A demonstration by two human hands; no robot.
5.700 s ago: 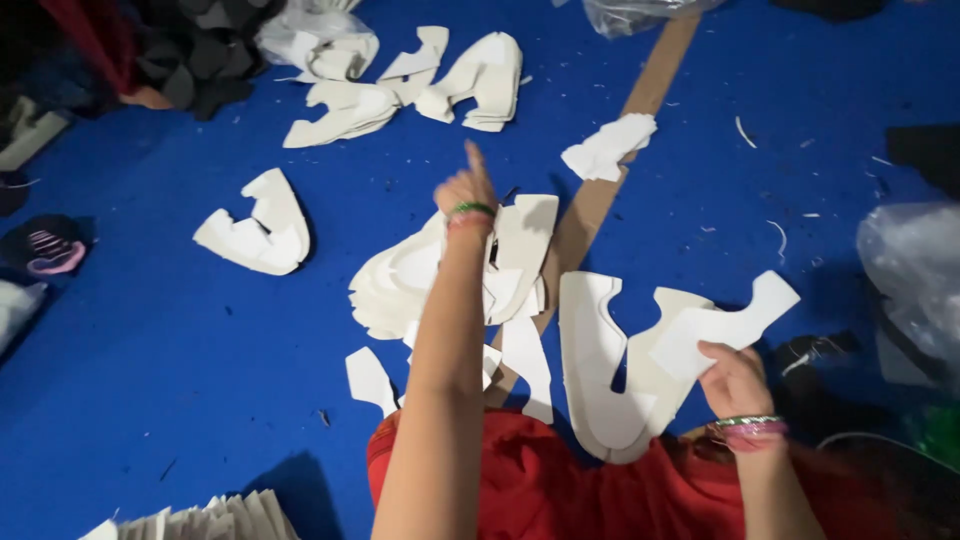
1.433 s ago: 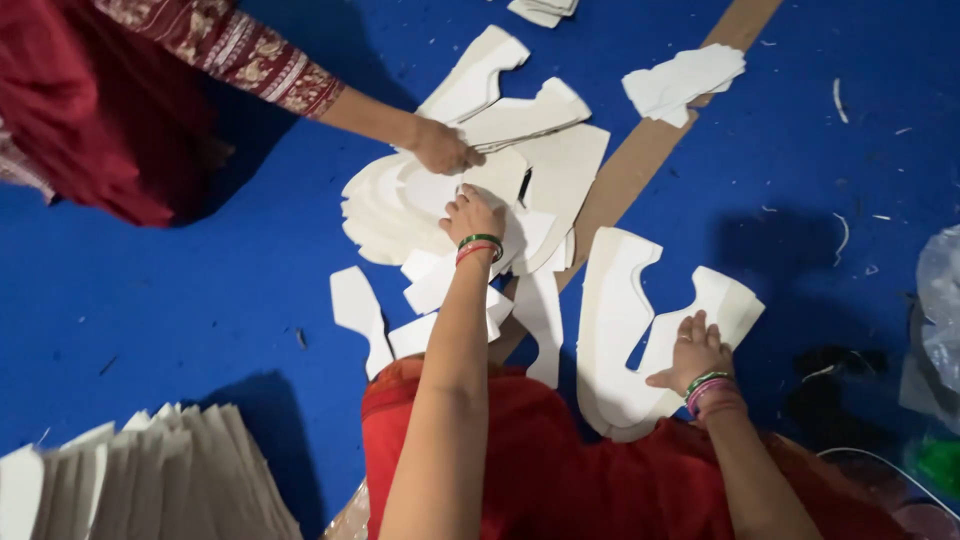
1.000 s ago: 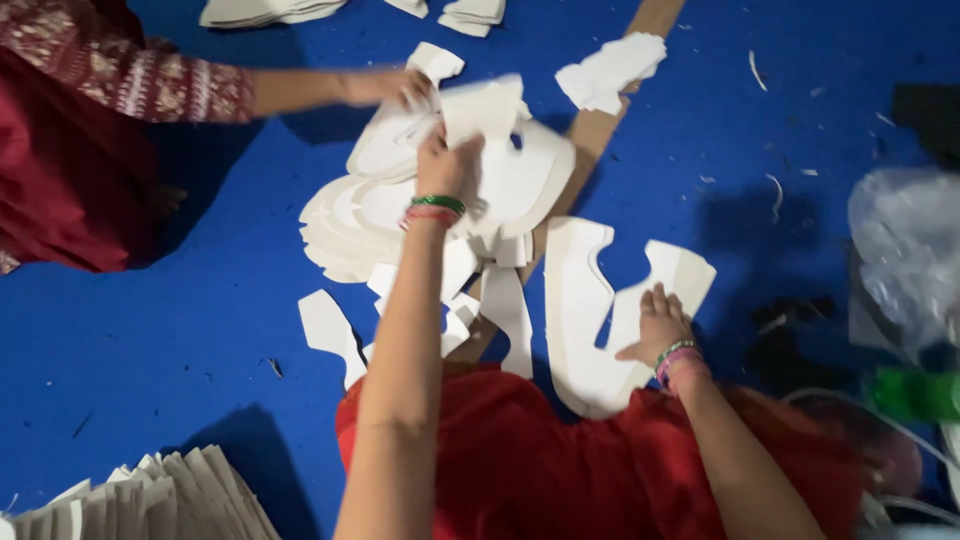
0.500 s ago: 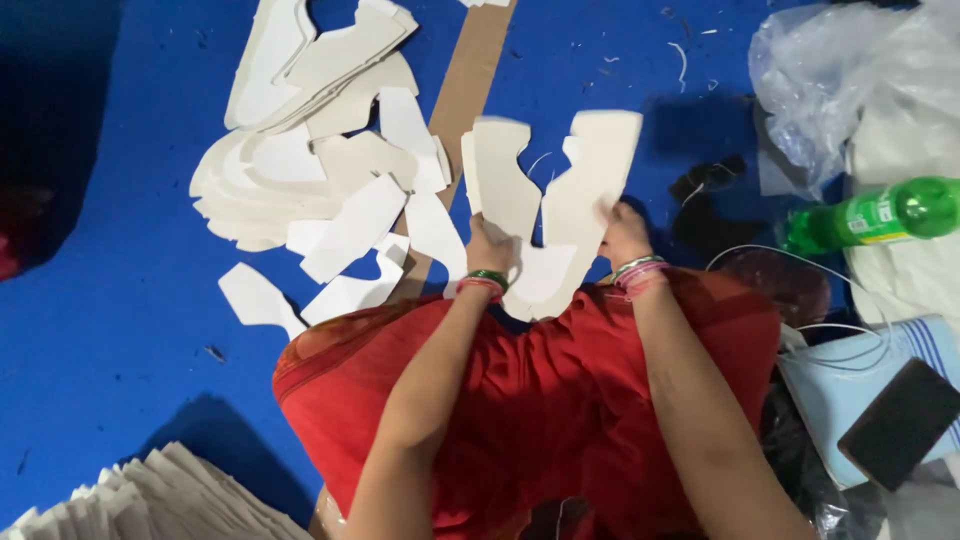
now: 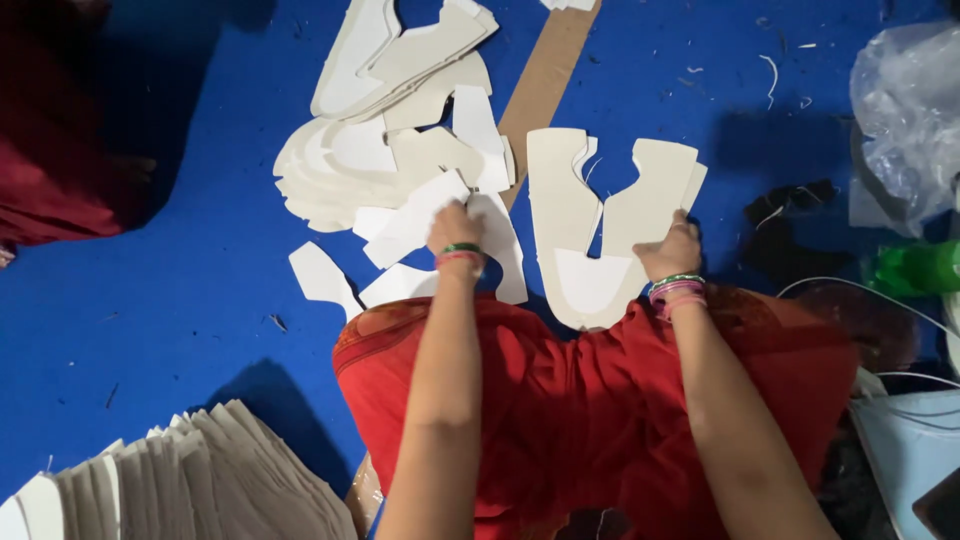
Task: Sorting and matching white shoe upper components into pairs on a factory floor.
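- As I look down through the head view, my left hand rests on a loose white cutout piece at the near edge of the heap of white cutouts; the fingers curl down onto it, though I cannot tell if they pinch it or only press.
- My right hand closes on the right prong of the large forked white cutout, thumb and fingers clamped over its edge.
- That forked cutout lies flat on the blue mat, its near end touching the red cloth over my lap, just right of the brown cardboard strip.
- A fanned stack of pale sheets sits at the near left corner.
- Far right I see a crumpled clear plastic bag, with a green bottle nearer, below it.
- Another person's dark red garment shows at the left edge.
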